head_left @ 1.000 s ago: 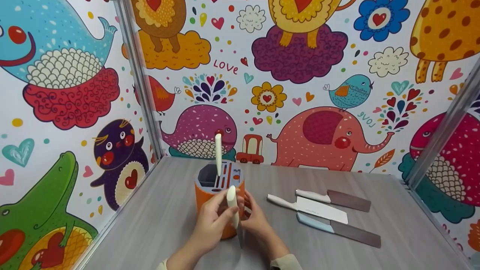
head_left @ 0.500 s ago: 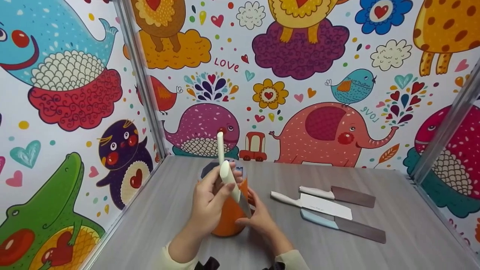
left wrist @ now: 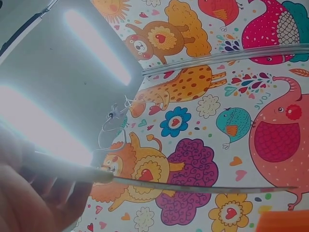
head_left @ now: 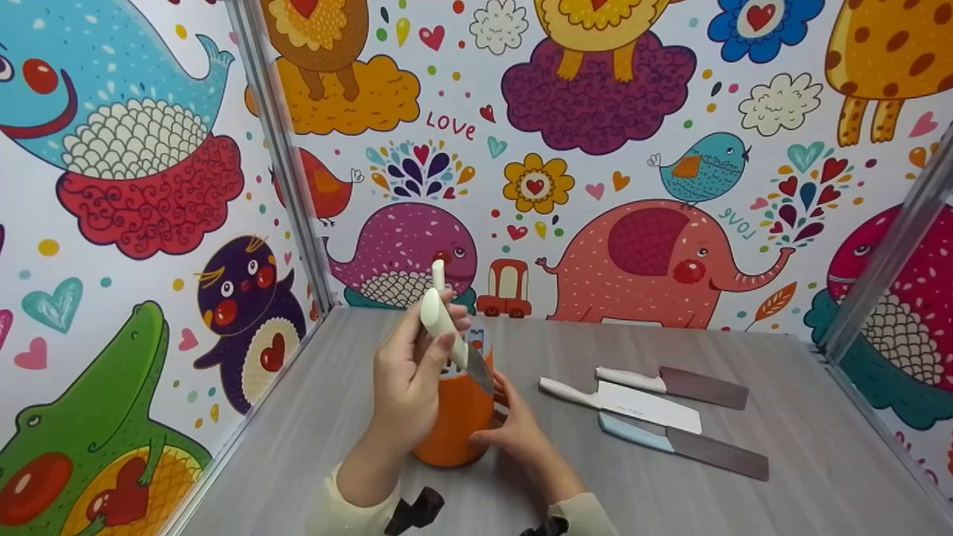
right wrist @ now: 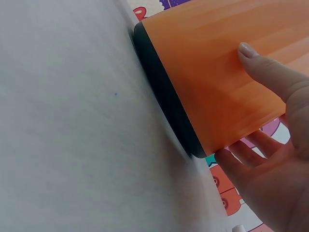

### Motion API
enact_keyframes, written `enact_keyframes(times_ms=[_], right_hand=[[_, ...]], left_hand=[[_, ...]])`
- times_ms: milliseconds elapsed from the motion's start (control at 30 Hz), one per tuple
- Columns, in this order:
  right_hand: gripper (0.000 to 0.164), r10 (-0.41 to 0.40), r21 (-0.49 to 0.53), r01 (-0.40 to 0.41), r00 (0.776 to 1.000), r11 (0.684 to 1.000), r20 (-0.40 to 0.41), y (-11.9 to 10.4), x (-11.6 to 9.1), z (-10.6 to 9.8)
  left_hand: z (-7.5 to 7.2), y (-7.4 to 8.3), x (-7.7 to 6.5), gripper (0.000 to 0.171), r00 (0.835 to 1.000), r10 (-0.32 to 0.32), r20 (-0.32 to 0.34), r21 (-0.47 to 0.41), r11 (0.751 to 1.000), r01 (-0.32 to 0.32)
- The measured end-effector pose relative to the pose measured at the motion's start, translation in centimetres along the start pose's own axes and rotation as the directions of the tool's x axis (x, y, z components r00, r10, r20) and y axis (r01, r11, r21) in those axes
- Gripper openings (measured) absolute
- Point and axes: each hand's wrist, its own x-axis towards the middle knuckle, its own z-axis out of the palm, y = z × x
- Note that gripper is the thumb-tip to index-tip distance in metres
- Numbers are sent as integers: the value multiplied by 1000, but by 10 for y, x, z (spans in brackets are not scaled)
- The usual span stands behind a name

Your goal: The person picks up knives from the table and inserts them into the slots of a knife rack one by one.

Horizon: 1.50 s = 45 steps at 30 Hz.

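Observation:
My left hand (head_left: 402,380) grips the cream handle of a kitchen knife (head_left: 444,327), held in front of the orange knife block (head_left: 454,428). Its bare blade (head_left: 480,370) slants down to the right, over the block's upper part. In the left wrist view the thin knife blade (left wrist: 207,188) points away from the fingers, edge-on. Thumb in front and fingers behind, my right hand (head_left: 521,432) holds the block's right side; the right wrist view has the thumb on the orange wall (right wrist: 203,63). A second cream handle (head_left: 438,272) stands up behind the held knife. Most of the slotted top is hidden.
On the right of the grey table (head_left: 633,491) lie a cleaver with a white handle and brown blade (head_left: 703,387), an all-white cleaver (head_left: 648,407), and a blue-handled knife with a brown blade (head_left: 722,454). Patterned walls (head_left: 595,223) enclose the table.
My left hand has raised the knife, and its blade has swung from pointing down to slanting rightward. My right hand has stayed at the block's side.

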Motion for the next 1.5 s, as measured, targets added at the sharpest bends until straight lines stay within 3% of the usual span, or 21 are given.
enact_keyframes(times_ms=[233,467,833,1100,1500], right_hand=[[113,-35,-10,35,999,999,2,1,-1,-1],[112,-9,7,9,1000,1000,7,-1,-1,2],[110,-1,6,1,1000,1000,-1,-1,-1,2],[111,5,15,-6,1000,1000,5,0,0,2],[108,8,11,-8,1000,1000,5,2,-2,0]], left_hand=[[3,2,8,41,997,59,-51,28,998,-57],[0,-3,18,38,991,98,-92,70,993,-92],[-14,-9,29,38,979,56,-195,23,998,-53],[-13,-20,28,36,975,96,-202,119,990,-73],[-8,-24,24,37,980,25,-197,124,992,-1]])
